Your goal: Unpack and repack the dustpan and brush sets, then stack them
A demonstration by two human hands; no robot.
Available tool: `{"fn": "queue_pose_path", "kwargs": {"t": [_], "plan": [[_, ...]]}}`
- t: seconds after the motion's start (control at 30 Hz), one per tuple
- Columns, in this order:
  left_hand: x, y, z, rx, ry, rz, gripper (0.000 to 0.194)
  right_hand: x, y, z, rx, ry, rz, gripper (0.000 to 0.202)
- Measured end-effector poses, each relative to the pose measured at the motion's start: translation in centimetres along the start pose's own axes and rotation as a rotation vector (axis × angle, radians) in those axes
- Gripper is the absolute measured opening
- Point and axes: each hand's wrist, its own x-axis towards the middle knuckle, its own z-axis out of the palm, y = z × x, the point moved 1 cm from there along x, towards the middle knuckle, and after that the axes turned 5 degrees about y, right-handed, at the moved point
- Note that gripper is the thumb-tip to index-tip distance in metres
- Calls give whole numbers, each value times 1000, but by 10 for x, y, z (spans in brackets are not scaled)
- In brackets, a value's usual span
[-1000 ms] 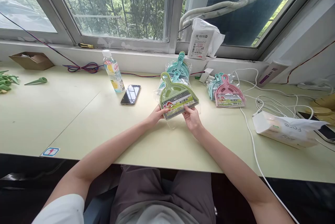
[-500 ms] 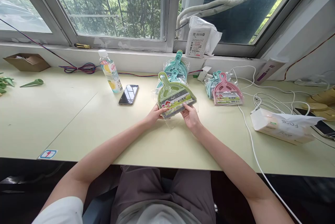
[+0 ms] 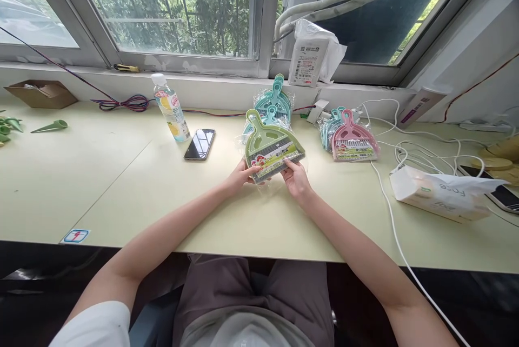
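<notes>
A green dustpan-and-brush set (image 3: 270,144) in clear plastic wrap is held up over the table, tilted, its handle pointing up and left. My left hand (image 3: 242,175) grips its lower left corner, thumb on the front. At the lower right edge, my right hand (image 3: 295,178) pinches it with the thumb on the label. Behind it stand wrapped teal sets (image 3: 274,99), partly hidden by the green one. Farther right, a pink set (image 3: 353,139) leans in front of wrapped blue ones (image 3: 327,133).
A bottle (image 3: 171,109) and a phone (image 3: 199,145) stand left of my hands. On the right are a tissue pack (image 3: 440,195) and loose white cables (image 3: 421,155). A cardboard box (image 3: 42,94) and green pieces (image 3: 52,126) sit far left. Windows line the back.
The view has shifted very slightly. Both hands keep the green set in almost the same place.
</notes>
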Motion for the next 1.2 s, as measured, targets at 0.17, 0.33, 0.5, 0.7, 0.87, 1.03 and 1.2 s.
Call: {"fn": "queue_pose_path", "kwargs": {"t": [0.17, 0.33, 0.5, 0.7, 0.87, 1.03, 1.2], "plan": [[0, 0, 1, -1, 10, 3, 55, -1, 0, 1, -5, -3, -8, 13], [-1, 4, 3, -14, 46, -15, 51, 0, -1, 0, -29, -51, 3, 16], [-2, 6, 4, -22, 63, -21, 51, 2, 1, -2, -57, -83, -12, 22], [-1, 8, 4, -69, 115, -36, 54, 4, -5, -2, -91, -117, 26, 20], [4, 12, -9, -203, 257, -24, 52, 12, -31, -4, -380, -380, 171, 19], [13, 13, -32, -347, 350, -23, 44, 19, -46, -15, -766, -334, -212, 26], [16, 11, -39, -395, 388, -113, 40, 14, -46, -16, -1102, -206, -901, 54]]}}
